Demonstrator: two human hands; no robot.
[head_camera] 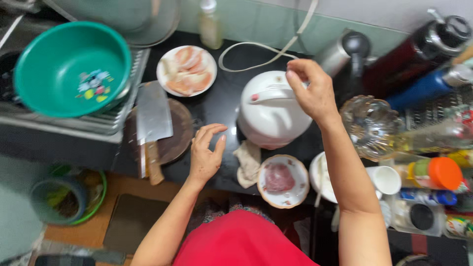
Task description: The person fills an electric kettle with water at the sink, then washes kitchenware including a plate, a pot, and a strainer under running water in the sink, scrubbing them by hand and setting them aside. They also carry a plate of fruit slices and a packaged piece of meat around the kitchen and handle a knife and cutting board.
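My right hand [310, 91] hovers over the white rice cooker [268, 111], fingers pinched together just above its lid handle; I cannot tell if anything is between the fingertips. My left hand [207, 150] is open, fingers curled, over the black counter [221, 98] to the left of the cooker, holding nothing. A small bowl of raw pink meat [282, 180] sits at the counter's front edge below the cooker. A crumpled cloth [248, 162] lies beside it.
A cleaver [152, 123] rests on a round wooden board [175, 130]. A plate of sliced pink food [187, 70] stands behind it. A green basin [71, 69] sits on the sink rack at left. Bottles, flasks, a glass dish [369, 123] and cups crowd the right.
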